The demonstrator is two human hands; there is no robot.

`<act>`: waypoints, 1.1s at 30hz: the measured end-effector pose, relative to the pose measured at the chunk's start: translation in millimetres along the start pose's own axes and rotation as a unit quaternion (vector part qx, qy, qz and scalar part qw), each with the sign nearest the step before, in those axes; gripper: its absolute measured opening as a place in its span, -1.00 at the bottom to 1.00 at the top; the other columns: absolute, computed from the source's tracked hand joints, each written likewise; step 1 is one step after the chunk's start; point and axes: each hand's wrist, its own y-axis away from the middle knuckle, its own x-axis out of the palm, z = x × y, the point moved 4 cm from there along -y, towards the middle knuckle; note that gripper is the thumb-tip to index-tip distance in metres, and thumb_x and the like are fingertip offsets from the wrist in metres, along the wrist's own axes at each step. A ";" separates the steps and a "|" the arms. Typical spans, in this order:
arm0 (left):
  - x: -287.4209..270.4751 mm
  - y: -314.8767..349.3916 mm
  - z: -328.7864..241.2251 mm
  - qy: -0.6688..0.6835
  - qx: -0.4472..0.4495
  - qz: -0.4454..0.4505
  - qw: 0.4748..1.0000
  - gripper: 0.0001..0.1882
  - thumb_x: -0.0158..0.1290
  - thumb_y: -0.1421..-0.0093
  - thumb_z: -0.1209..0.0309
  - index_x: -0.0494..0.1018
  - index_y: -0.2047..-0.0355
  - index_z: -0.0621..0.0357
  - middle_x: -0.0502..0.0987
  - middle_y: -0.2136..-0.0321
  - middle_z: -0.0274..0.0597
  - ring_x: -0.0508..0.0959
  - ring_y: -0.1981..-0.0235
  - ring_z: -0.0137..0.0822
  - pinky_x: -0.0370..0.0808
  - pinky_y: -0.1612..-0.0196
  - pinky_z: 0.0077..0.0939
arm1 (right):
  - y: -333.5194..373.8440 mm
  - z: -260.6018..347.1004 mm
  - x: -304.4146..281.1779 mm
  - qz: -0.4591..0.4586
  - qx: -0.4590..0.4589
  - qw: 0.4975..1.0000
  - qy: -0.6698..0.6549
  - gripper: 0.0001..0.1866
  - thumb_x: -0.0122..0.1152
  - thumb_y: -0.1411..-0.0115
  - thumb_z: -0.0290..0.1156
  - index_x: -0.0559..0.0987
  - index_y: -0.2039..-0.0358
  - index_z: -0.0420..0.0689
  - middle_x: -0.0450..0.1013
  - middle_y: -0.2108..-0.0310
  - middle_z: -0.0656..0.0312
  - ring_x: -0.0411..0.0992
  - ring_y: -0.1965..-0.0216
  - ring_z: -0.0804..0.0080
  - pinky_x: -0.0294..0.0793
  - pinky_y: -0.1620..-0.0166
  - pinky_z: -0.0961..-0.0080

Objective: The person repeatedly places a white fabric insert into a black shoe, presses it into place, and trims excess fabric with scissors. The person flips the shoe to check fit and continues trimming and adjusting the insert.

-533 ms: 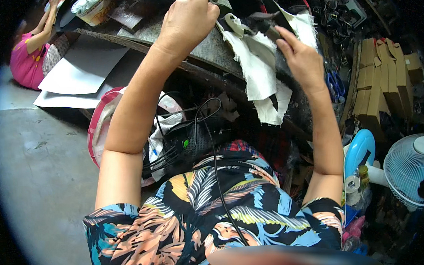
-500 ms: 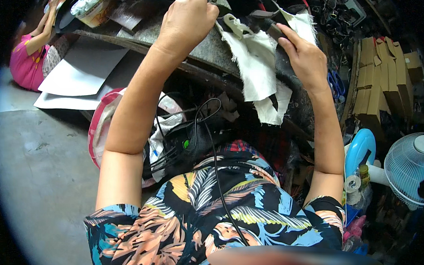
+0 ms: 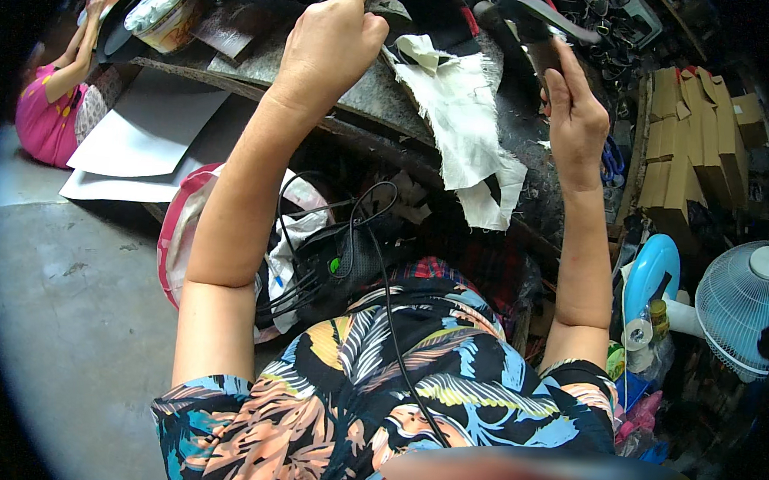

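Near the top edge, my left hand [image 3: 332, 46] is closed around something dark, mostly cut off by the frame. My right hand [image 3: 577, 120] grips a dark flat tool [image 3: 544, 55] with a brownish lower part and a blackish upper end; its exact kind is unclear. Between my hands, a frayed white cloth piece [image 3: 465, 105] hangs over the bench's near edge, its top folded over. A black piece with a red edge [image 3: 435, 12] lies behind the cloth. To the right of that, a grey curved strip [image 3: 553, 18] shows beyond the tool.
A tub [image 3: 163, 15] stands on the worn bench [image 3: 263, 67]; white sheets [image 3: 151, 128] lie below. A pink-rimmed basket [image 3: 174, 238] and black cables sit near my lap. Cardboard boxes [image 3: 681, 142] and a fan [image 3: 736, 302] are right. Another person [image 3: 50, 118] sits far left.
My right hand has moved right with the dark tool, away from the white cloth. The cloth's upper right part no longer shows there. My left hand has shifted slightly left.
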 end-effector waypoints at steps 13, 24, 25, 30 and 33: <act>5.5 44.7 50.4 0.223 -0.215 0.167 0.936 -0.34 -0.06 -0.25 0.46 0.13 -0.36 0.36 0.58 0.60 -0.09 0.58 0.67 -0.40 0.55 0.57 -0.50 | 66.9 -33.3 -45.0 0.085 0.021 0.973 0.213 -0.65 0.33 -0.22 -0.25 0.64 -0.02 0.02 0.62 0.19 0.16 0.59 0.23 0.18 0.56 0.14 0.34; -2.9 35.1 -8.3 -0.112 0.170 -0.247 0.947 -0.47 0.04 -0.21 0.53 0.26 -0.20 0.37 0.62 0.30 0.11 0.65 0.28 0.00 0.58 0.12 -0.26 | 12.7 4.0 36.7 0.153 0.048 0.987 -0.014 -0.22 0.24 -0.22 -0.51 0.19 -0.41 0.20 0.55 0.10 0.00 0.58 0.25 0.19 0.59 0.12 0.30; -3.0 41.0 -11.5 -0.162 0.275 -0.193 0.928 -0.33 0.03 -0.21 0.56 0.11 -0.33 0.23 0.50 0.08 0.11 0.61 0.16 0.02 0.57 0.01 -0.24 | 4.0 6.7 41.3 0.132 0.027 0.991 -0.009 -0.22 0.23 -0.22 -0.54 0.20 -0.40 0.20 0.55 0.12 0.01 0.58 0.26 0.18 0.59 0.13 0.30; 26.1 57.4 17.1 -0.062 0.117 0.157 0.979 -0.21 0.03 -0.08 0.64 0.08 -0.36 0.25 0.41 -0.05 0.21 0.53 0.02 0.20 0.53 -0.07 -0.10 | -35.1 40.9 40.8 -0.076 -0.241 0.958 0.139 -0.22 0.24 -0.08 -0.70 0.37 -0.31 0.15 0.51 0.25 0.25 0.52 0.26 0.35 0.59 0.13 0.40; 30.3 56.3 19.1 -0.033 0.158 0.057 0.985 -0.28 0.06 -0.06 0.59 0.14 -0.26 0.39 0.45 0.05 0.31 0.54 0.04 0.20 0.52 -0.05 -0.10 | -30.6 67.8 57.6 -0.028 -0.352 0.933 0.070 -0.30 0.29 0.06 -0.71 0.52 -0.14 0.08 0.51 0.00 0.19 0.49 -0.03 0.24 0.54 -0.10 0.33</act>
